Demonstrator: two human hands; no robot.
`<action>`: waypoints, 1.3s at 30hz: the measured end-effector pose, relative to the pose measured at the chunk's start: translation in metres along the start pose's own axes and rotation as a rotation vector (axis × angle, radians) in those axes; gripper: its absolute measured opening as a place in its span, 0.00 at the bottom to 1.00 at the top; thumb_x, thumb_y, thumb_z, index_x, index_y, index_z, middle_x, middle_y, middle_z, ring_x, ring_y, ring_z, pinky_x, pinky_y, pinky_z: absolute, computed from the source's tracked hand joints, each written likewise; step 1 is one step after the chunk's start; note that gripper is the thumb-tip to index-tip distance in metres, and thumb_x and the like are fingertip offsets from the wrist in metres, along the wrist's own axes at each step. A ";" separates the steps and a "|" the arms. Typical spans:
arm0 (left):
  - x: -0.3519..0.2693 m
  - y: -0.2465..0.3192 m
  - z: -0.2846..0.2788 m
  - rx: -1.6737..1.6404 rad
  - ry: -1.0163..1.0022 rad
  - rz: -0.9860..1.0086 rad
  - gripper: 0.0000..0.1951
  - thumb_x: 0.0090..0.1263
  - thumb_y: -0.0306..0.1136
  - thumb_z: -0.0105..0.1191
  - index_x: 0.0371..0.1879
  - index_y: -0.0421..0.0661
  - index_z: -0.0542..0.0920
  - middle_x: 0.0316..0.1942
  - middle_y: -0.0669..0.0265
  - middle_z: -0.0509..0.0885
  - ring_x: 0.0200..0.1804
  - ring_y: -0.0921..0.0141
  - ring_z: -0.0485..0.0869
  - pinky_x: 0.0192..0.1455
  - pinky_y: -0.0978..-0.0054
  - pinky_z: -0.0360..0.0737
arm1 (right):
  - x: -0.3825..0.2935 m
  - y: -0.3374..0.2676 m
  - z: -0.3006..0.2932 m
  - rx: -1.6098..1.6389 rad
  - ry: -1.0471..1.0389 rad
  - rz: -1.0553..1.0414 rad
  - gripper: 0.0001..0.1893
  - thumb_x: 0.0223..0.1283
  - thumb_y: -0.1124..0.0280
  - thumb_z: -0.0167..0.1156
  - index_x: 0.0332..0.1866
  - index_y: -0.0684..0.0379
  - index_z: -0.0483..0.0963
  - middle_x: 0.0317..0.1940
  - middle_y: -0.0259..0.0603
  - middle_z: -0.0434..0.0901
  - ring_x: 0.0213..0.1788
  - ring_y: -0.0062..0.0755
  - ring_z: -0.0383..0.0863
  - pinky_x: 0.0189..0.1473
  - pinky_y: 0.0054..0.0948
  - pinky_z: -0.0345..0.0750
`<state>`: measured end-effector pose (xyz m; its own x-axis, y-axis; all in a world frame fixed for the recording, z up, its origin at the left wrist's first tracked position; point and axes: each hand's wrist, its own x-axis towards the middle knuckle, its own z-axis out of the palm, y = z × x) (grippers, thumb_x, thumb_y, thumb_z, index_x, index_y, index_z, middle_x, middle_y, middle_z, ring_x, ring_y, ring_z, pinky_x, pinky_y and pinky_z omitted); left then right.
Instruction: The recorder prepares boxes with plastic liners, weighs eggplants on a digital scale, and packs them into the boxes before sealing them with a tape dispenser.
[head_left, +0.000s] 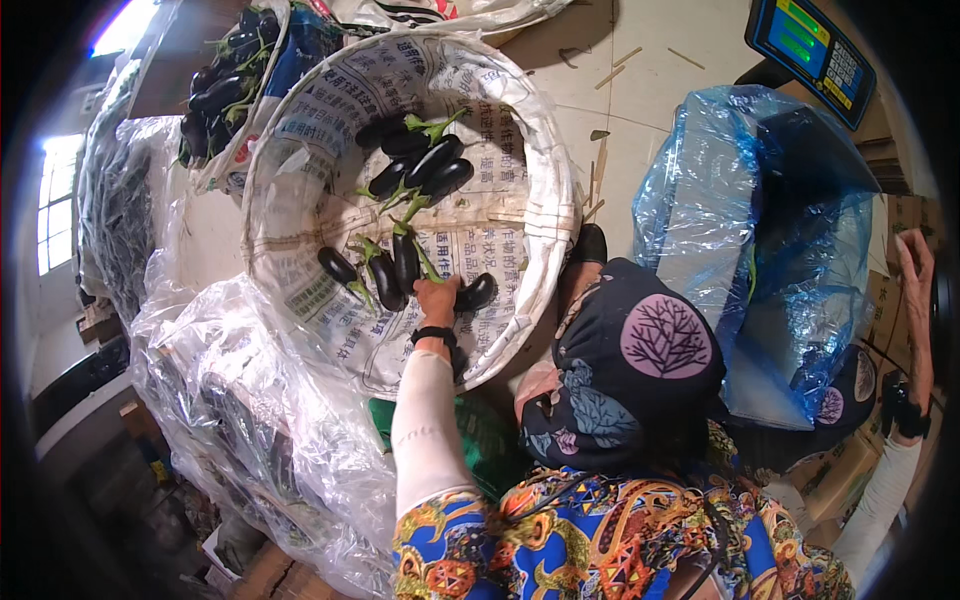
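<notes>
My left hand, with a black band at the wrist, reaches into a round basket lined with printed white woven sacking. Its fingers are closed at the green stem end of a dark eggplant; part of the grip is hidden. Other short eggplants lie just left of the hand. A cluster of eggplants rests farther up in the basket. My right hand is at the far right, beside cardboard cartons, its fingers loosely bent and apart, with nothing visible in them.
A container lined with blue plastic stands right of my knee, a green stem inside it. Behind it is a digital scale display. An open sack of eggplants stands upper left. Clear plastic sheeting covers goods at the left.
</notes>
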<state>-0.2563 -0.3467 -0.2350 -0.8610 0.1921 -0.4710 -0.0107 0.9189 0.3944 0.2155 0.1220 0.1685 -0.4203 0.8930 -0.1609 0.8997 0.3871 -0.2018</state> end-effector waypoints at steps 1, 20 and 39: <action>0.006 -0.005 0.011 -0.225 0.050 -0.135 0.31 0.49 0.39 0.64 0.45 0.25 0.70 0.41 0.41 0.81 0.47 0.51 0.81 0.51 0.64 0.76 | -0.004 -0.024 -0.003 -0.008 0.120 -0.038 0.10 0.69 0.63 0.50 0.36 0.58 0.70 0.23 0.27 0.65 0.25 0.15 0.62 0.27 0.19 0.61; 0.025 0.063 -0.017 0.244 0.028 0.580 0.17 0.48 0.36 0.62 0.35 0.41 0.79 0.26 0.45 0.82 0.34 0.44 0.80 0.39 0.50 0.75 | -0.002 -0.054 0.074 -0.063 -0.481 -0.327 0.15 0.59 0.62 0.58 0.43 0.64 0.71 0.36 0.53 0.76 0.43 0.52 0.75 0.46 0.41 0.71; -0.254 0.452 -0.095 0.007 -0.293 2.332 0.17 0.58 0.28 0.51 0.48 0.49 0.76 0.49 0.63 0.76 0.55 0.64 0.75 0.55 0.66 0.71 | 0.016 -0.039 0.049 0.023 -0.589 -0.159 0.16 0.53 0.63 0.63 0.29 0.68 0.73 0.17 0.47 0.78 0.22 0.33 0.81 0.27 0.31 0.76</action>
<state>-0.0905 -0.0127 0.1384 0.6455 0.5451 0.5350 0.5092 -0.8292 0.2306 0.1683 0.1098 0.1263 -0.5497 0.5454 -0.6328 0.8206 0.4945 -0.2866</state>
